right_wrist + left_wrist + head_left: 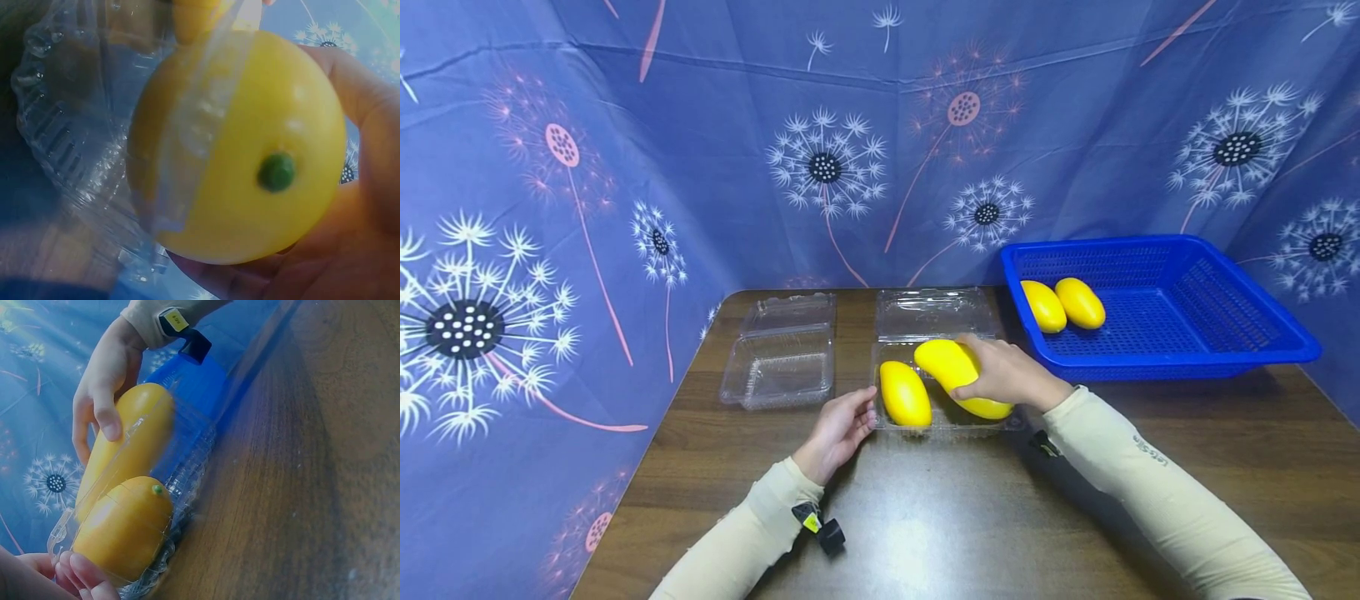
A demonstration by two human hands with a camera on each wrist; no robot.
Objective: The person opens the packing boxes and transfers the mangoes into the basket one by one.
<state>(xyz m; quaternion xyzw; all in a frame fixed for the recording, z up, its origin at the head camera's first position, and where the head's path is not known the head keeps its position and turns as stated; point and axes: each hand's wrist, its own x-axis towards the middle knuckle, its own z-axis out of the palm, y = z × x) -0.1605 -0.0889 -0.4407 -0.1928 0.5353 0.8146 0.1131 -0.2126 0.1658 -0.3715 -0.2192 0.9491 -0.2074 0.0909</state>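
My right hand (1003, 371) grips a yellow mango (943, 362) from above, its green stem end facing the right wrist camera. That mango (250, 137) slants over the right part of a clear plastic clamshell container (943, 427), partly behind its wall in the right wrist view. A second mango (906, 393) lies in the container's left side. At the left edge, my left hand (842, 423) holds the container's rim between thumb and fingers; in the left wrist view those fingertips (84, 572) sit beside the second mango (128, 528). The container's lid (935, 312) lies open toward the back.
Another open clear clamshell (778, 367) stands to the left on the wooden table (760, 508). At the back right is a blue plastic basket (1165, 367) with two mangoes (1080, 303) at its left end. A blue dandelion-print cloth (895, 167) hangs behind the table.
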